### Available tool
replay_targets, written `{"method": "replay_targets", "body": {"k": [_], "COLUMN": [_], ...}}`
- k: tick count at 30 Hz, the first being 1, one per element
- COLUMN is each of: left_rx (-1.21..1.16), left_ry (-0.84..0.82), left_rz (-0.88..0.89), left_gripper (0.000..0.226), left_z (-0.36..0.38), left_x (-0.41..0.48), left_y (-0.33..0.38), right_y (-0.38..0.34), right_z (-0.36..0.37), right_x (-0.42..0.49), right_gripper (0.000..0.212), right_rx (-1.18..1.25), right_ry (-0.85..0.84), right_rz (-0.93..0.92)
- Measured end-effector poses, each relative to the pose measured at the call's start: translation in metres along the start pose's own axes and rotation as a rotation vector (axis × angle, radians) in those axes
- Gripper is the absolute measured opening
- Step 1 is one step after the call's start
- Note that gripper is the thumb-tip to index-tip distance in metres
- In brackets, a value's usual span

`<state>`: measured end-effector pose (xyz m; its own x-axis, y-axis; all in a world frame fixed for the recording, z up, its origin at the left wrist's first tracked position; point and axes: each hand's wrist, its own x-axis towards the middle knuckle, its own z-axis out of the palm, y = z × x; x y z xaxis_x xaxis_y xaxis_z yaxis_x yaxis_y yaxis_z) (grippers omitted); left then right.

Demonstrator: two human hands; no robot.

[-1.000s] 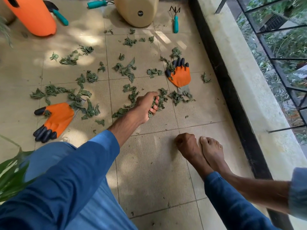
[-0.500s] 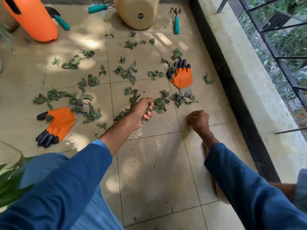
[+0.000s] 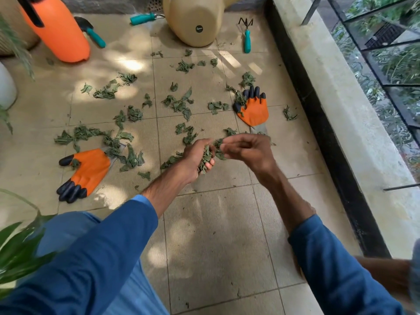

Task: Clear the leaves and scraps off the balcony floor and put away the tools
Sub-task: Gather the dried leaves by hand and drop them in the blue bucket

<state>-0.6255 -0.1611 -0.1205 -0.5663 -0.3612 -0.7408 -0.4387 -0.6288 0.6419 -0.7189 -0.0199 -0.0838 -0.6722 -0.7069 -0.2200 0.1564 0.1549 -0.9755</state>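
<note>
1. Loose leaves [image 3: 179, 105] are spread widely across the balcony floor [image 3: 216, 235], so most of the clearing is judged undone. Fine crumbs could be left in the tile joints if only large pieces are picked up by hand.
2. Scraps lying near the beige pot [image 3: 195, 21] and the orange sprayer [image 3: 56, 32] could be overlooked at the far end.
3. The nearer orange glove [image 3: 87, 170] is partly covered by leaves, and the farther orange glove [image 3: 253, 109] is touched by them. Litter could be shed back onto the tiles if either is lifted carelessly.
4. A bunch [image 3: 205, 160] is gripped in the closed left hand [image 3: 195, 155], and a leaf [image 3: 219, 153] is pinched against it by the right hand [image 3: 248, 151]. Pieces could be spilled if the fist is overfilled.
5. The hand rake [image 3: 247, 37], trowel [image 3: 91, 30] and teal-handled tool [image 3: 145, 18] lie unstowed. Bare fingers could be pricked by the tines.
6. The lone scrap [image 3: 289, 113] beside the black kerb [image 3: 318, 123] could be missed.
</note>
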Motion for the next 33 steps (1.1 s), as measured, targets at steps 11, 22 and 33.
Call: {"method": "replay_targets", "body": {"k": [11, 22, 33], "left_rx": [0.026, 0.040, 0.065], "left_ry": [0.070, 0.299, 0.249], "left_rz": [0.033, 0.201, 0.187], "left_gripper": [0.030, 0.039, 0.041], "left_z": [0.002, -0.008, -0.022], "left_x": [-0.011, -0.008, -0.011], "left_y": [0.000, 0.004, -0.003], "right_y": [0.013, 0.036, 0.098], "right_z": [0.049, -0.002, -0.113], "right_x": [0.000, 0.019, 0.100], "right_gripper": [0.006, 0.009, 0.030], "right_rx": [-0.539, -0.349, -0.907], "right_ry": [0.093, 0.252, 0.536], "right_rz": [-0.280, -0.124, 0.225]}}
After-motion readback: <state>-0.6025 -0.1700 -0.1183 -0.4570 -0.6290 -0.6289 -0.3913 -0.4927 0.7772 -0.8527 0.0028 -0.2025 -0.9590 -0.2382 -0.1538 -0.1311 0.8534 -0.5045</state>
